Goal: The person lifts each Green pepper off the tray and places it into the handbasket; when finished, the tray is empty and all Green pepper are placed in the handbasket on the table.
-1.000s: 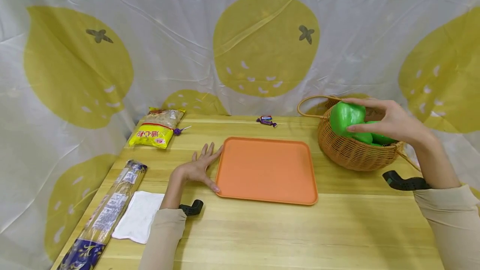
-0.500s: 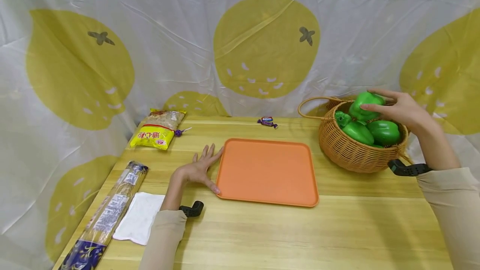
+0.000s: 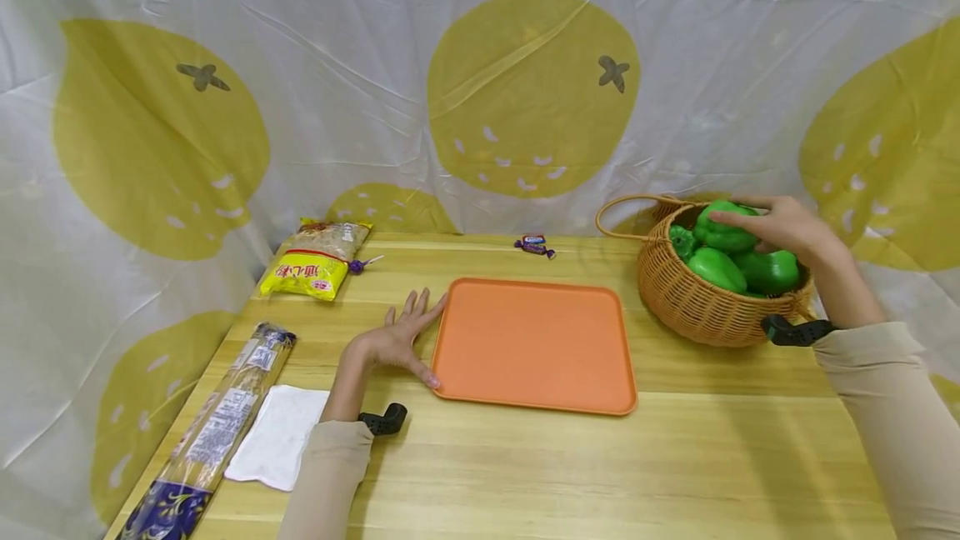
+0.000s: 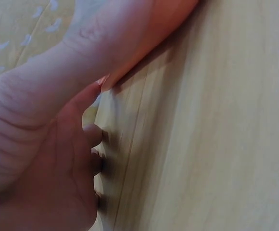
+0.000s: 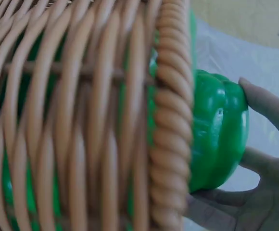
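Note:
In the head view, my right hand (image 3: 793,230) holds a green bell pepper (image 3: 722,228) in the top of a wicker basket (image 3: 705,315). Several other green peppers lie beneath it inside. From the right wrist view, thumb and fingers spread around the pepper (image 5: 220,132), which sticks up past the braided rim (image 5: 171,125); its lower part is hidden. My left hand (image 3: 392,342) rests at the left side of an orange tray (image 3: 536,344), thumb at the near corner and index finger at the far one. The left wrist view shows those fingers stretched out beside the tray's edge.
A yellow pasta bag (image 3: 315,261) and a lollipop (image 3: 357,266) lie at the back left. A long noodle packet (image 3: 225,419) and a white cloth (image 3: 279,437) are near the left edge. Wrapped candies (image 3: 535,246) sit behind the tray. A lemon-print curtain (image 3: 360,107) hangs behind.
The right hand has carried the pepper from the basket's left side rightward, then lowered it onto the other peppers. The left hand and tray have stayed in place.

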A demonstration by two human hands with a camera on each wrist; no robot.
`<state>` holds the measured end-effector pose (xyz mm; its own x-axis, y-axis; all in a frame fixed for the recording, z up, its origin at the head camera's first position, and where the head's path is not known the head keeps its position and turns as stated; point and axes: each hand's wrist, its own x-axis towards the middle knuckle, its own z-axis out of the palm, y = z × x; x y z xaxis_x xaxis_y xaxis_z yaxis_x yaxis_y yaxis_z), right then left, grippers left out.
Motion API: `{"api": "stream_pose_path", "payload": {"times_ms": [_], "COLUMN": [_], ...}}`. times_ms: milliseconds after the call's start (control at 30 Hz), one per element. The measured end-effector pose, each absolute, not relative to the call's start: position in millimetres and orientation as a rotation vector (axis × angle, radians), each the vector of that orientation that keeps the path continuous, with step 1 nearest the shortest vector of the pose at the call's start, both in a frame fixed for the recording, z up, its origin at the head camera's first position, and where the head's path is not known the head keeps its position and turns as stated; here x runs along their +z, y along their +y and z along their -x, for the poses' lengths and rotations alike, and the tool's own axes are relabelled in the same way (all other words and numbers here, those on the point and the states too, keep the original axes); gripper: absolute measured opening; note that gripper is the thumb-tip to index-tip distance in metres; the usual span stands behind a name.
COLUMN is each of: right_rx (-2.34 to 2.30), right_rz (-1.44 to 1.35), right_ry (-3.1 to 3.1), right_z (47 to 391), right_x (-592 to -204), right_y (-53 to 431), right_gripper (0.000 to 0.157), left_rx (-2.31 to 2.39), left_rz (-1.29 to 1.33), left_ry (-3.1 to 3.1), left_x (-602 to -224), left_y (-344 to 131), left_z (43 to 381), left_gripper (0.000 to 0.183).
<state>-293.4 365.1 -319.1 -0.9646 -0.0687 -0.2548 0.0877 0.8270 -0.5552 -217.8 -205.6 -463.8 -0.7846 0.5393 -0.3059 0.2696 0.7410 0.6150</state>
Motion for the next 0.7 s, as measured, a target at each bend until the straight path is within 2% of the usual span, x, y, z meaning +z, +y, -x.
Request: {"api": "stream_pose_path", "payload": {"times_ms": [233,700], "right_rx": [-0.594,-0.536], "right_rz": [-0.009,0.013], "right_ry": [2.842,2.85], "right_z": [297.0,301.8], "right_x": [-318.9,-324.1], "right_y": [346.6,343.3], "right_gripper": [0.097,0.094], "left_rx": [0.747,0.727], "left_rz": [-0.616,-0.603], "left_ry": [2.482,2.477], "left_x": [-463.9,-463.9], "left_y": [-205.5,-203.2], "left_z": [218.2,219.9], "left_gripper": [0.138,0.138]}}
